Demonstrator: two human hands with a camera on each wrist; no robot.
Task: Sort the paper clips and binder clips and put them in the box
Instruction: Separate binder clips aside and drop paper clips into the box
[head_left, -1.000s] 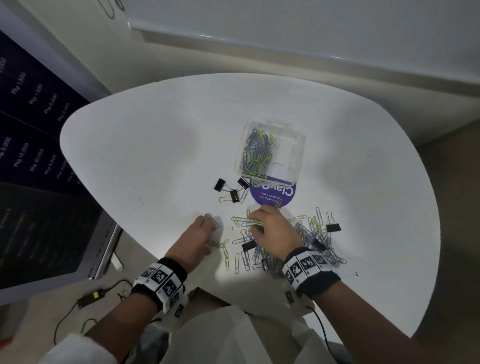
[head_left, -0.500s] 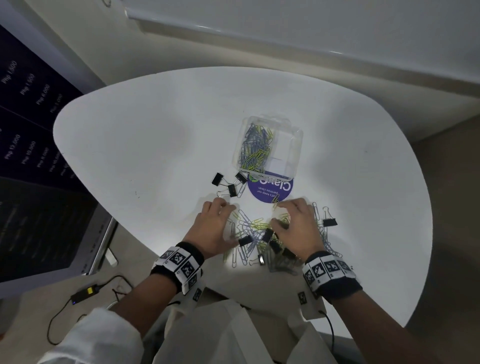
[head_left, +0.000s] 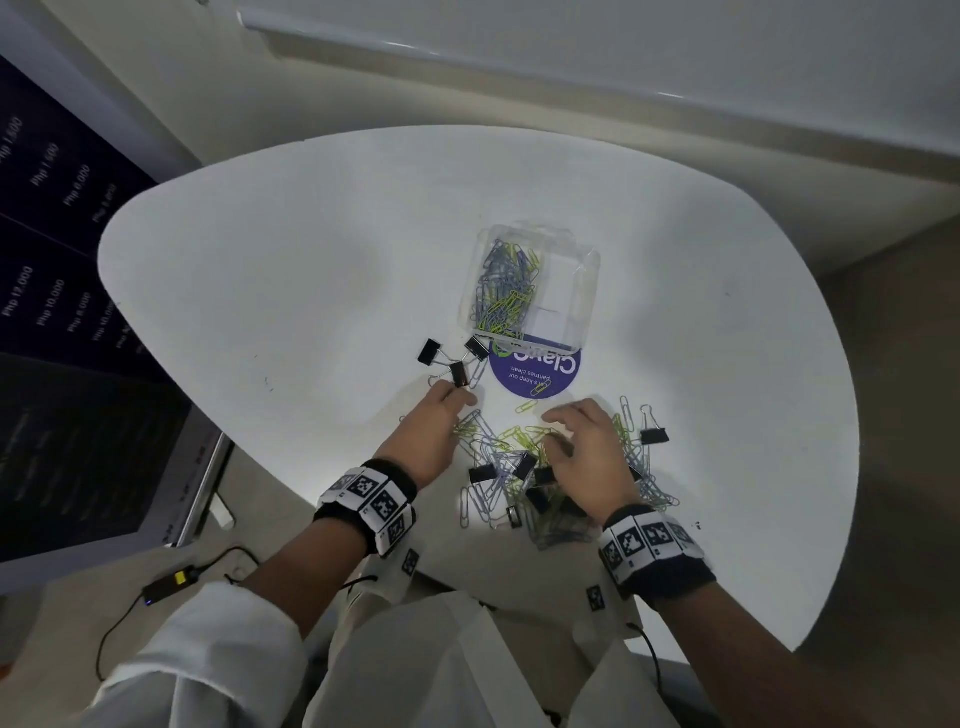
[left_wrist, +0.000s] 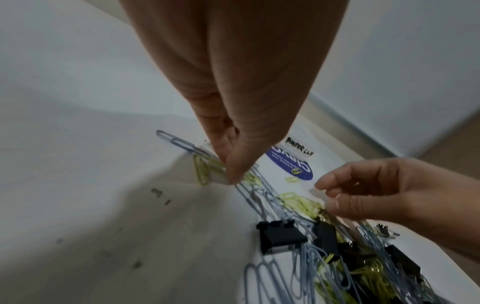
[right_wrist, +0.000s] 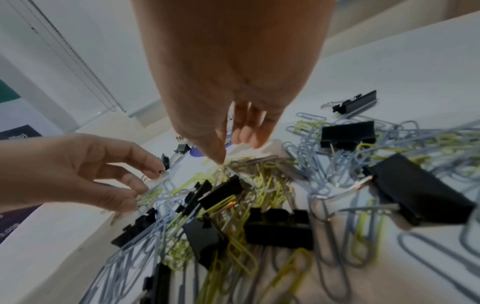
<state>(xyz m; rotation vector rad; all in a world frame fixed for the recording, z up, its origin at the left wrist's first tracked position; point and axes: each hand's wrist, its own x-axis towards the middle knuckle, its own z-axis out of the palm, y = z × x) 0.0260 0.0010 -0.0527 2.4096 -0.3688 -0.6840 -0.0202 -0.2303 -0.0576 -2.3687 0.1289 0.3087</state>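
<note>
While both hands work over a mixed heap of clips (head_left: 540, 467) at the lower centre of the head view, the sorting looks to be partway done: the clear plastic box (head_left: 582, 291), just above centre on the white table (head_left: 311, 270), already holds a mass of grey and yellow paper clips (head_left: 506, 291) in its left compartment, while its right compartment shows only a white label. The left hand (head_left: 428, 434) reaches toward the upper left edge of the heap, fingers bent downward with tips on or just above a few grey and yellow paper clips (left_wrist: 207, 164); whether they actually pinch one I cannot tell. The right hand (head_left: 587, 452) hovers over the middle of the heap with fingers loosely spread and curved, holding nothing that I can see. Three black binder clips (head_left: 457, 358) lie set apart just left of the box, and another (head_left: 653, 434) sits at the right of the heap. A round purple sticker (head_left: 535, 371) lies under the box's near edge. Judging from this, the step in hand is picking paper clips out of the tangle; next, each hand needs a firm pinch on clips free of the binder clips, then a carry up to the left compartment
</note>
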